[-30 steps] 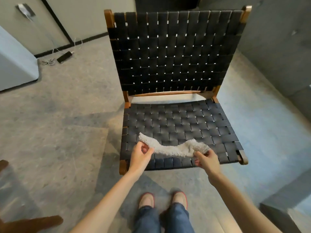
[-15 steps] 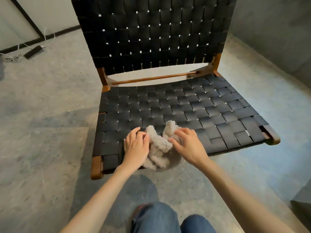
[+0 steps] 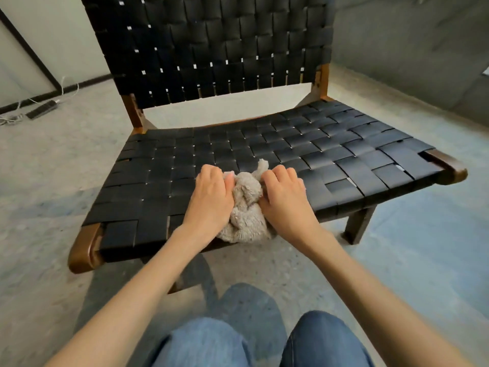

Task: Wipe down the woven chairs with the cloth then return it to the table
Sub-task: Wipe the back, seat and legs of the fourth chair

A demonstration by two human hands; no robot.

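The cloth (image 3: 247, 207), beige and fluffy, lies bunched in a lump at the front edge of the seat (image 3: 317, 154) of the woven chair (image 3: 211, 49), near the middle of this edge. Its lower part hangs a little over the edge, and one small corner of it stands up behind the hands.

The left hand (image 3: 209, 197) grips the cloth from its left side with curled fingers. The right hand (image 3: 284, 197) grips it from the right side in the same way. Both hands lie close together with the knuckles up, and the lump is squeezed between them. Both also rest on the black straps of the seat.

The chair has a brown wooden frame. On the floor (image 3: 53, 168) far to the left lies a power strip (image 3: 42, 109) with white cables. At the bottom edge are the person's knees in blue jeans (image 3: 201, 343).
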